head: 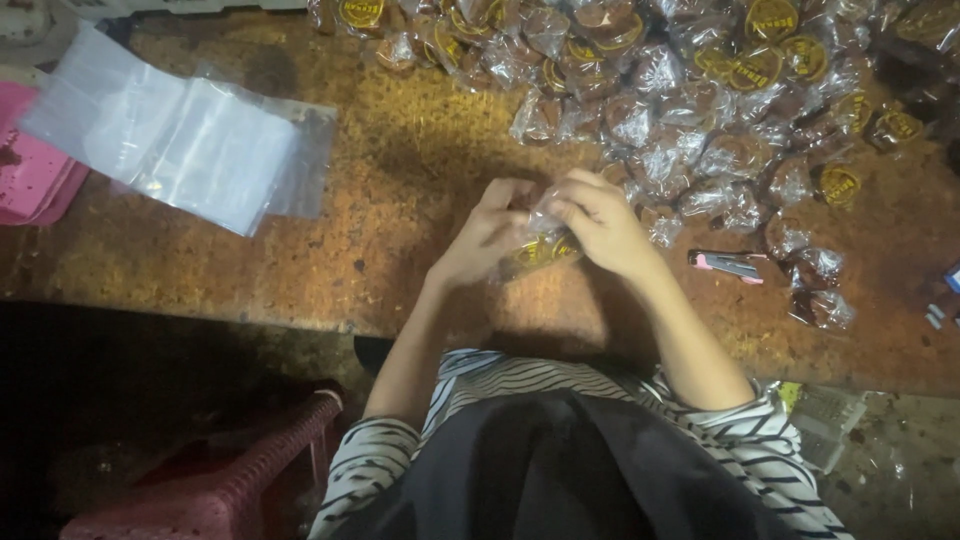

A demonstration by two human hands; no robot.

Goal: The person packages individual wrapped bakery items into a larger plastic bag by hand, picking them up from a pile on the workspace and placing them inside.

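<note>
Hands meet over the middle of the worn brown table (300, 270), both busy with one small clear packet (540, 245) that has something dark with a yellow round label inside. The left hand (485, 240) curls its fingers around the near-left side of the packet, gripping it from below and behind. The right hand (600, 225) closes over the top right, its fingertips (560, 207) pinching the crinkled plastic at the upper edge (how tightly, I cannot tell from here). The packet sits between the two palms, held just above the table surface and close to the person's body.

Beyond the hands, a big heap of wrapped pieces (690, 90) spreads across the far right of the table, each in shiny clear wrap, many showing the same yellow round label. The nearest of them lie just beside the right hand. A pink-and-black utility knife (728, 265) lies flat on the table to the right of the right wrist, apart from both hands. A loose stack of empty clear plastic bags (190, 140) lies at the far left, well apart from the work, with a pink tray (30, 175) partly under its corner.

Below the table edge, the person's striped sleeves (370, 470) and dark lap show, and a pink plastic stool (230, 480) stands in shadow to the left.
</note>
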